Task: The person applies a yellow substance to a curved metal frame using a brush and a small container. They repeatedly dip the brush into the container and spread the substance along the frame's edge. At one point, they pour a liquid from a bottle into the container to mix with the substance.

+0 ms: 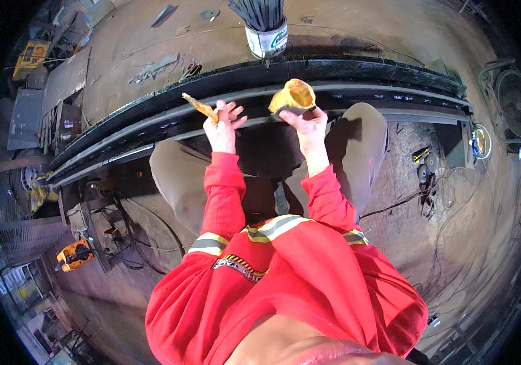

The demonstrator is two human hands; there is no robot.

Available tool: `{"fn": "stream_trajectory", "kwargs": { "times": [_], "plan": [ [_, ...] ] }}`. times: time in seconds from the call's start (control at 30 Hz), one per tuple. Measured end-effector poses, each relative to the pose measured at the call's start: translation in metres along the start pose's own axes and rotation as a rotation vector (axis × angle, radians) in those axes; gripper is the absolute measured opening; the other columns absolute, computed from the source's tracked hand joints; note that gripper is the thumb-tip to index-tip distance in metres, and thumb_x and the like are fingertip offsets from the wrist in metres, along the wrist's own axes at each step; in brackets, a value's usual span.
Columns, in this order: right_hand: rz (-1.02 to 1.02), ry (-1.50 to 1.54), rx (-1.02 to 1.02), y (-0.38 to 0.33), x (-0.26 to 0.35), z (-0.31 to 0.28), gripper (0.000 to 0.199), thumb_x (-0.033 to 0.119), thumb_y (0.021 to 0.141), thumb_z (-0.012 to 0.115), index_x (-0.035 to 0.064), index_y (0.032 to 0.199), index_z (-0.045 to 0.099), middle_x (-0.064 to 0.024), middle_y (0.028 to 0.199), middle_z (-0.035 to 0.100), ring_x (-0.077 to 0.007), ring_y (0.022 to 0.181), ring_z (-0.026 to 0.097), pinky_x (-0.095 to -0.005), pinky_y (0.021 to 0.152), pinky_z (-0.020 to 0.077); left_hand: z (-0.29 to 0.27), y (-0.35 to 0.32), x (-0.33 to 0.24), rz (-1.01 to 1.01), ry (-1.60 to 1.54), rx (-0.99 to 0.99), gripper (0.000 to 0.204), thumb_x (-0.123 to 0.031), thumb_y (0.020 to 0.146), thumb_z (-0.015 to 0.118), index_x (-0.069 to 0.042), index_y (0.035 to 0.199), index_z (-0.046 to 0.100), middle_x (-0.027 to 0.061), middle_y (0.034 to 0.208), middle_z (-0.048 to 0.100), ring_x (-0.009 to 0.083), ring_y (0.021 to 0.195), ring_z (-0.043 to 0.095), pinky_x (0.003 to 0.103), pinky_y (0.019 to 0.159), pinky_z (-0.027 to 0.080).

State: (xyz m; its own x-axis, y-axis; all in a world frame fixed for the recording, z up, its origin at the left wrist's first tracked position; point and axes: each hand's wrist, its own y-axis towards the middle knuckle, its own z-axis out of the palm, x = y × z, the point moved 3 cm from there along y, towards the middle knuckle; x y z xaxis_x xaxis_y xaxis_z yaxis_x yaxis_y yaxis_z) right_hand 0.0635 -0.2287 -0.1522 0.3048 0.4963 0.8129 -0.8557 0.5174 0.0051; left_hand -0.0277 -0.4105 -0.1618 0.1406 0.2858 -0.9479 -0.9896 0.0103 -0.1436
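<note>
My right hand [307, 125] is closed on a yellow work glove [286, 99], its round cuff gaping upward and its lower part dark. My left hand [224, 125] pinches a narrow, crumpled yellow-brown piece [198, 106] at its near end, with the other fingers partly spread. That piece resembles a second glove seen edge-on, but its kind is not certain. Both hands are held apart above my knees, in front of long dark metal beams [212, 100].
Beyond the beams stands a white bucket [266, 41] full of dark metal strips. Metal scraps [157, 70] lie on the floor past the beams. A yellow-orange machine [75, 255] sits at left among cables. Grinding discs [431, 161] lie at right, near a round fan [514, 103].
</note>
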Motion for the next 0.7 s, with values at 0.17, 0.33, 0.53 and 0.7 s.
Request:
{"fn": "stream_trajectory", "kwargs": {
  "times": [0.17,0.33,0.53,0.7],
  "plan": [
    [-0.254,-0.371,0.051,-0.01,0.036,0.019,0.071,0.011,0.051,0.094,-0.0012,0.115,0.066,-0.0146,0.127,0.06,-0.0245,0.125,0.05,-0.0373,0.108,0.0352,-0.016,-0.036,-0.048,0.096,0.246,0.107,0.044,-0.04,0.098,0.055,-0.005,0.07,0.052,0.0037,0.052,0.053,0.0109,0.036,0.046,0.024,0.036,0.034],
    [-0.12,-0.303,-0.003,-0.021,0.024,0.031,0.062,0.004,0.057,0.091,-0.0021,0.112,0.064,-0.0092,0.112,0.066,-0.0175,0.104,0.062,-0.0324,0.097,0.0463,-0.031,-0.047,-0.072,0.313,0.493,-0.014,0.028,-0.01,0.077,0.08,-0.003,0.087,0.054,-0.0047,0.073,0.053,0.0064,0.068,0.049,0.024,0.064,0.045],
    [0.04,-0.328,0.14,-0.03,-0.018,0.041,0.049,-0.004,0.065,0.085,-0.0028,0.108,0.063,-0.0084,0.104,0.068,-0.0149,0.096,0.064,-0.0303,0.091,0.049,-0.062,-0.05,-0.08,0.136,0.43,0.138,0.062,0.002,0.078,0.076,-0.005,0.122,0.032,0.0055,0.086,0.06,0.008,0.073,0.056,0.022,0.063,0.046],
    [0.315,-0.344,0.303,-0.045,-0.061,0.05,0.043,-0.002,0.068,0.085,-0.0015,0.106,0.063,-0.0077,0.101,0.069,-0.0132,0.094,0.065,-0.0285,0.087,0.0505,-0.084,-0.062,-0.101,0.212,0.358,0.11,0.056,0.01,0.079,0.059,-0.006,0.124,0.03,0.007,0.087,0.059,0.0106,0.078,0.056,0.024,0.07,0.047]
  ]
}}
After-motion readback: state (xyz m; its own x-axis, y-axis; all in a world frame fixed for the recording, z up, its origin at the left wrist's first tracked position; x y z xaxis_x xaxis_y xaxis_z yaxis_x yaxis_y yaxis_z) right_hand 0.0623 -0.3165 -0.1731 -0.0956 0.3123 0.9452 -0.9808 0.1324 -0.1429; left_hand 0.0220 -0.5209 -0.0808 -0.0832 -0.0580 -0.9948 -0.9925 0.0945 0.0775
